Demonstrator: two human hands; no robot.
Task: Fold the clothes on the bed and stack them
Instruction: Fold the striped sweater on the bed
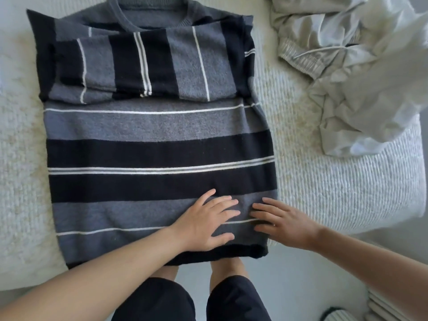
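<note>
Fingers (228,202) of the left hand (203,224) straight and spread, lying flat on the striped sweater (159,140); fingers of the right hand (286,222) also straight, slightly apart, pressing flat on the same sweater just beside the left hand; fingertips of both hands nearly meet, neither hand grips anything; both hands sit near the sweater's lower right corner, close to the dark hem (231,253). Sweater lies spread on the white textured bedcover (324,193), neckline at far side, hem at near bed edge; grey, black and thin white stripes; both sleeves (148,63) folded across the chest, one overlapping the other. Crumpled pale clothes (361,72) heaped at upper right of bed, apart from sweater; an elastic waistband and drawstring show in that heap. Person's legs in dark shorts (236,300) below bed edge, floor pale.
</note>
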